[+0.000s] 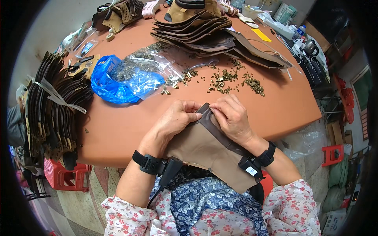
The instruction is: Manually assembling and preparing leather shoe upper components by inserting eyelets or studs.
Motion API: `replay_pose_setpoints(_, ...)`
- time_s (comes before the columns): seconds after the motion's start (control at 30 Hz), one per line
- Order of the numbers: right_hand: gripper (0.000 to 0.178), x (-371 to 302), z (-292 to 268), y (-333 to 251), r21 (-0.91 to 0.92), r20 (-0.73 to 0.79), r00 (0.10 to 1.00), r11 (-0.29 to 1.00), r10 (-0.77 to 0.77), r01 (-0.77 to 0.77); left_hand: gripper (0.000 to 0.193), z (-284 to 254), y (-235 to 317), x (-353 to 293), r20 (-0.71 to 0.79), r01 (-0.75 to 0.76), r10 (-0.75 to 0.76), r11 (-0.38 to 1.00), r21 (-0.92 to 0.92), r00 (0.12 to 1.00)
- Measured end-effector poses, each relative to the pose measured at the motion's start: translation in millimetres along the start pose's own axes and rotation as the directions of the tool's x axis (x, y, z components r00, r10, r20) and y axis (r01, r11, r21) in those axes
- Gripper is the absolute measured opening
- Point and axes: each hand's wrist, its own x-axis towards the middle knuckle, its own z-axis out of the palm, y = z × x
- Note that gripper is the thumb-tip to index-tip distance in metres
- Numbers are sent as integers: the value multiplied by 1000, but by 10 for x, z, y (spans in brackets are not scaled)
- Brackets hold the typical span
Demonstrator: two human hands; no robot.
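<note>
A brown and tan leather shoe-upper piece [208,151] hangs over the table's front edge toward my lap, its dark trimmed corner uppermost. My left hand [179,116] pinches that corner from the left, thumb on top. On the right, my right hand [233,118] has its thumb and fingers pressed together at the same dark edge. Whether a small part sits between the right fingertips cannot be made out. Beyond both hands lie loose piles of small brass-coloured metal fittings [224,78], and some paler eyelet-like pieces [166,91] sit farther left.
A blue plastic bag [104,84] and a clear bag of metal fittings [138,63] lie left of centre. Stacked leather pieces [193,33] rise at the back; a tied bundle of them [55,106] stands at the left edge. Red stools [67,175] are below the brown table [118,129].
</note>
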Motion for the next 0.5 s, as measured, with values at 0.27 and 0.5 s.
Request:
replay_pose_setpoints(0.27, 10, 0, 14, 14, -11, -13, 1000, 1000, -21, 21, 23, -2, -58, 24, -15, -22, 22, 999, -29, 1000)
replay_pose_setpoints(0.5, 10, 5, 26, 13, -22, -30, 999, 999, -41, 41, 24, 5, -28, 9, -3, -16, 16, 1000, -25, 1000)
